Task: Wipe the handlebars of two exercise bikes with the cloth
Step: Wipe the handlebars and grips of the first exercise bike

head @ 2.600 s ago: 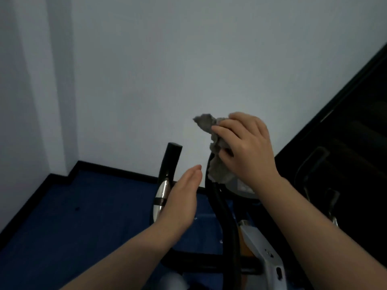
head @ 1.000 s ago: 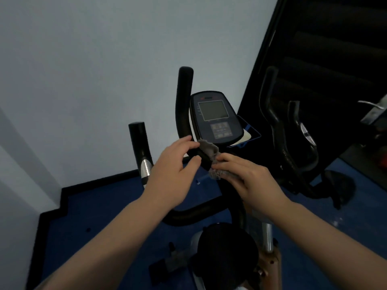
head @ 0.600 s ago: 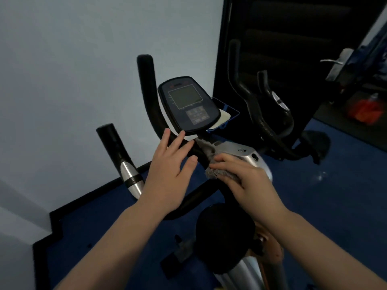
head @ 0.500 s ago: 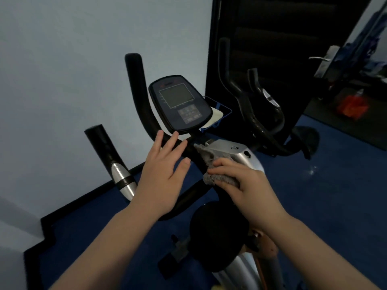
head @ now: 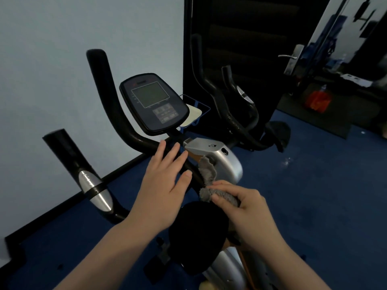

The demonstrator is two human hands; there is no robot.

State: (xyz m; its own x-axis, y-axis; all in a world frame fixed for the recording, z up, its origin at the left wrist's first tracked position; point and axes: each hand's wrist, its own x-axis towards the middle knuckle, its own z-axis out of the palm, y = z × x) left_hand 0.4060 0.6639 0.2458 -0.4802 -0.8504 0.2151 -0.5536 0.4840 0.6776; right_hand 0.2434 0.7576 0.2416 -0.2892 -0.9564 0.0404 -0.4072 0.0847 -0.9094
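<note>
Blue carpet is laid across the floor, bounded by a pale wall with a dark skirting. Two bare hands are seen nearest the camera. The right hand is curled, and one grey cloth is pinched between its thumb and fingers; the cloth's free end is draped up against the black stem of the near bike's handlebar. The left hand is held flat with the fingers spread and straight, nothing gripped; whether the fingertips touch the bar beneath them cannot be told. A black round seat is seen just below the hands.

Two bikes are counted. On the near one, two upright grips are visible, the left with a silver sensor band, and one console with a grey screen is mounted between them above a silver housing. The second bike is set further right, well apart from the hands, its two black grips raised against a dark panel. One door handle and one orange object, too dim to identify, are seen farthest away.
</note>
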